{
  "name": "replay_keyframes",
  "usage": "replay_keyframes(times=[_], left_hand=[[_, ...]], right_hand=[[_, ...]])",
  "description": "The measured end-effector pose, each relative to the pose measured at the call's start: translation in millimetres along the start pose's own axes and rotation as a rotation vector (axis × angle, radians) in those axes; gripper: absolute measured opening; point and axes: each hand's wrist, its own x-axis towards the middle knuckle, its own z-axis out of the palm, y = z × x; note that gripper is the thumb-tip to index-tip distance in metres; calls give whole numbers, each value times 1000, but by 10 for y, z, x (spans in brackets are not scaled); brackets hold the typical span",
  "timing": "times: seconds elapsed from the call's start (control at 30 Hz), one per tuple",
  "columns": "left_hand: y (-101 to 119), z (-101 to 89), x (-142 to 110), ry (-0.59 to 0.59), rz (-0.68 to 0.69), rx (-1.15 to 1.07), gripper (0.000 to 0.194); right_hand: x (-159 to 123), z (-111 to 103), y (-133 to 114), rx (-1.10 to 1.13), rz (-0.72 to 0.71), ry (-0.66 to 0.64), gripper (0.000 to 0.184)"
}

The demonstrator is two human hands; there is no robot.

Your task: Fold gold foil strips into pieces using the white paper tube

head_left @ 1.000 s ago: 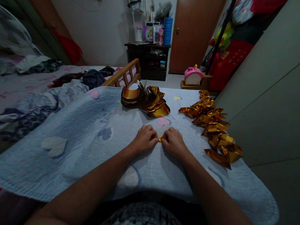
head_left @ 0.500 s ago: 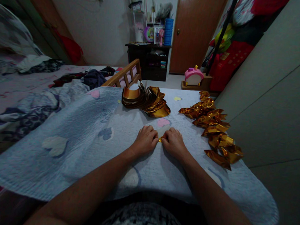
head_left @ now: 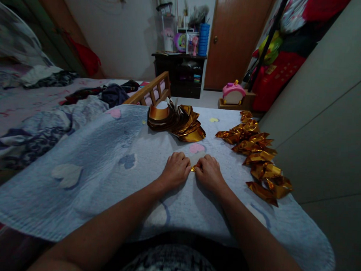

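Between my two hands a small bit of shiny gold foil paper [head_left: 193, 168] shows; the rest of it is hidden by my fingers. My left hand [head_left: 176, 169] grips it from the left with curled fingers. From the right, my right hand [head_left: 209, 172] pinches it, thumb and fingers closed. Beyond my hands lies a fanned stack of gold foil paper sheets [head_left: 191, 130], some curled upward. To the right, several folded gold foil pieces with pointed ends [head_left: 261, 157] lie in an overlapping row.
A light blue cover with heart patterns [head_left: 101, 196] lies under everything. A wooden rail [head_left: 149, 91] stands at the far left edge, beside a bed with rumpled cloths [head_left: 89, 108]. A pale cabinet panel [head_left: 325, 128] borders the right. A pink toy [head_left: 233, 94] sits beyond the far edge.
Both hands stay in nearly the same place, still gripping the foil paper. The whole view has shifted very slightly; the stack and the folded pieces have not moved.
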Motion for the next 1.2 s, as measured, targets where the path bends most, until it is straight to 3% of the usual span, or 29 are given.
replay_keyframes(times=[0.57, 0.8, 1.2], left_hand=[[33, -12, -12, -14, -72, -46, 9], [38, -25, -2, -38, -83, -49, 12], [6, 9, 2, -42, -71, -38, 12]], right_hand=[[-13, -11, 1, -8, -19, 3, 4], [-21, -31, -22, -10, -26, -6, 20], [31, -35, 176, 120, -111, -102, 41]])
